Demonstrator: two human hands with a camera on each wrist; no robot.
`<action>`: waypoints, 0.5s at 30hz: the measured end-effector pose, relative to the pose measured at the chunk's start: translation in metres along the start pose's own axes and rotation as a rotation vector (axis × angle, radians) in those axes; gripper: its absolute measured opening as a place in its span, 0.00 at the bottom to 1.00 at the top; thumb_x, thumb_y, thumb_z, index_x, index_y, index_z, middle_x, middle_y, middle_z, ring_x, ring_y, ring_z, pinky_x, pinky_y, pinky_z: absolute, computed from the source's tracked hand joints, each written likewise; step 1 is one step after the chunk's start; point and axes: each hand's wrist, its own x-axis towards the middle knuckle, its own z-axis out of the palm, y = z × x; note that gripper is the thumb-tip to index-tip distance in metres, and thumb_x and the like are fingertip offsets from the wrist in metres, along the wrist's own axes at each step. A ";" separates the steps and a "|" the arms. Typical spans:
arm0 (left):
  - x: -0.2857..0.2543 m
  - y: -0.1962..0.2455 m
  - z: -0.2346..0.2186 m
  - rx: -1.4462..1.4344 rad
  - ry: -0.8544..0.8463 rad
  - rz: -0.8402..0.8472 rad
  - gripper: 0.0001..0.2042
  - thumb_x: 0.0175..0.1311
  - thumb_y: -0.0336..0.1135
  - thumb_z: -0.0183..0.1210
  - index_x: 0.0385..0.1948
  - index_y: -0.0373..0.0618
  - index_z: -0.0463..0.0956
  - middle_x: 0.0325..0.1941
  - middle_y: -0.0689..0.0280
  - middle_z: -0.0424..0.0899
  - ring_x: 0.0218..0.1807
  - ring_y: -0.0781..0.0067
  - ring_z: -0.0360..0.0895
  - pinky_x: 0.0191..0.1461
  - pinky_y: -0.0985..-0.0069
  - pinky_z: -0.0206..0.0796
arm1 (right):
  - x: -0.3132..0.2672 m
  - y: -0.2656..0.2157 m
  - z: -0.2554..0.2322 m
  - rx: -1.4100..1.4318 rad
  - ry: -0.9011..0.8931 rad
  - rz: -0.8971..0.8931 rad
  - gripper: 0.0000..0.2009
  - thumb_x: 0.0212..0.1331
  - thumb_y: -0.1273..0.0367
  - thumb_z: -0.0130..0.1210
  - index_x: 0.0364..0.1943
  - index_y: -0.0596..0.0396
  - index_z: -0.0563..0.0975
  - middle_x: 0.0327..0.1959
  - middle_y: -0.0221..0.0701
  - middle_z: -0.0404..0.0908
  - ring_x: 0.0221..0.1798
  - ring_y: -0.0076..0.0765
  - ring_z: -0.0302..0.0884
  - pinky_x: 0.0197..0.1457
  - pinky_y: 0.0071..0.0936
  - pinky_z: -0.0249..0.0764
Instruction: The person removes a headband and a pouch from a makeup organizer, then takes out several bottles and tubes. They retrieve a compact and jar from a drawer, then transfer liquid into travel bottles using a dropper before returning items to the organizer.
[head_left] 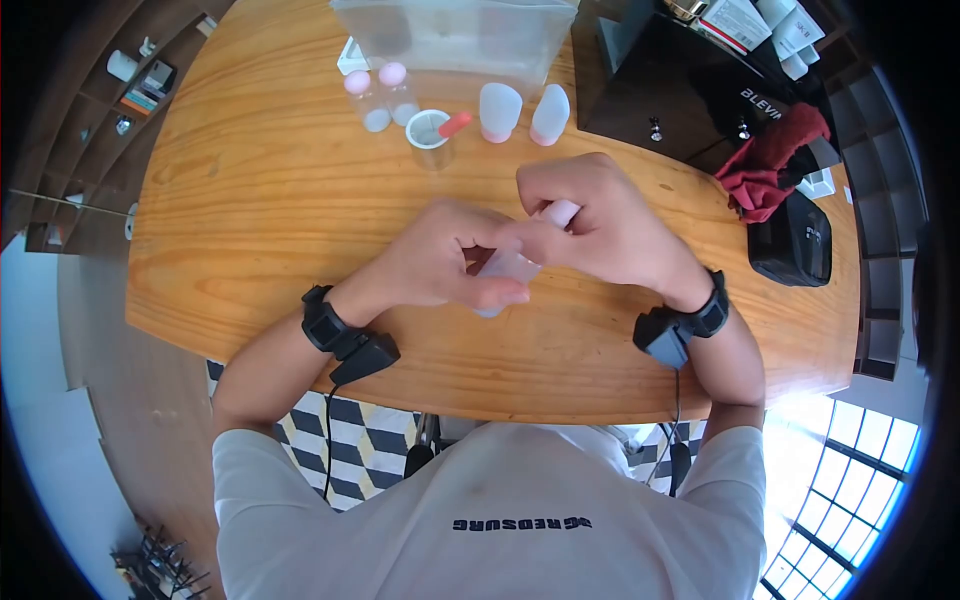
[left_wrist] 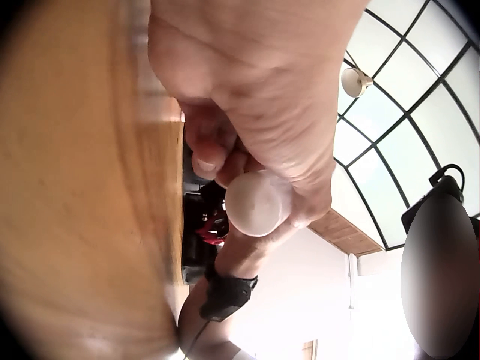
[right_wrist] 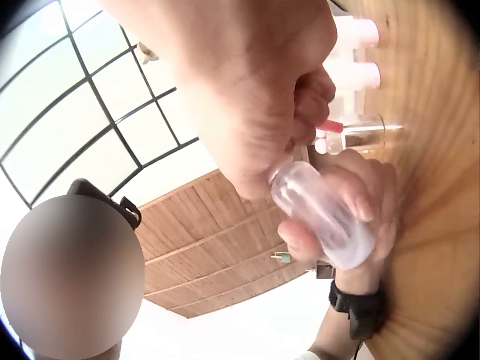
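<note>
My left hand (head_left: pixel 440 255) grips a small translucent bottle (head_left: pixel 512 266) above the front half of the wooden table. In the right wrist view the bottle (right_wrist: pixel 324 217) leans at a slant between left thumb and fingers, its neck end against the right hand (right_wrist: pixel 240 97). The round base of the bottle (left_wrist: pixel 255 204) faces the left wrist camera. Curled fingers of my right hand (head_left: pixel 612 225) pinch a pale pinkish piece (head_left: pixel 560 212) just beyond the bottle's upper end; most of that piece is hidden by the fingers.
Two clear bottles with pink tops (head_left: pixel 394 90), a cup (head_left: pixel 428 130) with a red-handled tool (head_left: pixel 455 124), and two white bottles (head_left: pixel 550 115) on pink bases stand beyond the hands. Behind them is a plastic bin (head_left: pixel 455 45). A black cabinet (head_left: pixel 660 90), red cloth (head_left: pixel 775 160) and black case (head_left: pixel 790 240) lie right.
</note>
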 end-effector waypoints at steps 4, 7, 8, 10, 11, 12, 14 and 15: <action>0.000 0.002 -0.004 -0.070 -0.007 -0.097 0.10 0.58 0.34 0.73 0.35 0.39 0.84 0.26 0.77 0.77 0.28 0.88 0.68 0.31 0.82 0.59 | 0.005 0.011 -0.015 0.091 -0.049 -0.325 0.14 0.59 0.62 0.69 0.43 0.53 0.79 0.30 0.33 0.78 0.28 0.36 0.74 0.32 0.32 0.69; 0.003 -0.002 -0.011 0.017 -0.023 -0.069 0.10 0.58 0.35 0.73 0.33 0.40 0.84 0.25 0.77 0.76 0.27 0.87 0.67 0.31 0.82 0.58 | 0.005 -0.008 -0.018 0.164 0.066 -0.299 0.14 0.59 0.66 0.69 0.46 0.53 0.79 0.34 0.34 0.80 0.33 0.39 0.78 0.38 0.32 0.73; 0.003 -0.004 -0.010 0.017 -0.022 -0.068 0.10 0.58 0.35 0.73 0.33 0.40 0.84 0.25 0.77 0.76 0.27 0.87 0.67 0.31 0.82 0.58 | 0.003 -0.012 -0.019 0.163 0.064 -0.300 0.14 0.59 0.66 0.69 0.46 0.53 0.79 0.34 0.34 0.80 0.33 0.39 0.78 0.38 0.32 0.73; 0.003 -0.009 -0.010 0.014 -0.013 -0.054 0.11 0.58 0.36 0.74 0.32 0.40 0.83 0.25 0.76 0.76 0.27 0.87 0.66 0.30 0.82 0.57 | 0.001 -0.019 -0.021 -0.172 0.030 0.035 0.11 0.60 0.69 0.68 0.44 0.53 0.80 0.36 0.34 0.81 0.37 0.40 0.80 0.41 0.31 0.74; 0.003 -0.009 -0.009 0.014 -0.014 -0.053 0.11 0.58 0.36 0.74 0.32 0.40 0.83 0.25 0.76 0.76 0.27 0.87 0.66 0.30 0.82 0.57 | 0.001 -0.022 -0.023 -0.173 0.031 0.035 0.11 0.60 0.69 0.68 0.44 0.53 0.80 0.36 0.34 0.81 0.37 0.40 0.80 0.41 0.31 0.74; 0.003 -0.009 -0.009 0.003 -0.005 -0.055 0.11 0.58 0.36 0.74 0.32 0.40 0.83 0.25 0.76 0.76 0.27 0.87 0.66 0.30 0.82 0.56 | 0.000 -0.024 -0.026 -0.100 -0.043 0.101 0.11 0.59 0.71 0.68 0.43 0.54 0.80 0.36 0.34 0.81 0.39 0.42 0.80 0.42 0.32 0.75; 0.003 -0.009 -0.008 -0.010 0.006 -0.054 0.12 0.58 0.37 0.74 0.32 0.40 0.82 0.25 0.76 0.75 0.27 0.87 0.65 0.30 0.81 0.56 | -0.001 -0.024 -0.030 -0.029 -0.118 0.165 0.10 0.58 0.72 0.68 0.42 0.54 0.80 0.37 0.34 0.82 0.40 0.43 0.80 0.43 0.34 0.75; 0.004 -0.010 -0.009 -0.019 0.003 -0.043 0.12 0.59 0.38 0.73 0.31 0.40 0.82 0.24 0.76 0.74 0.27 0.87 0.64 0.30 0.81 0.55 | -0.001 -0.022 -0.033 -0.086 -0.100 -0.018 0.11 0.56 0.73 0.68 0.41 0.55 0.80 0.36 0.34 0.82 0.41 0.44 0.81 0.43 0.35 0.76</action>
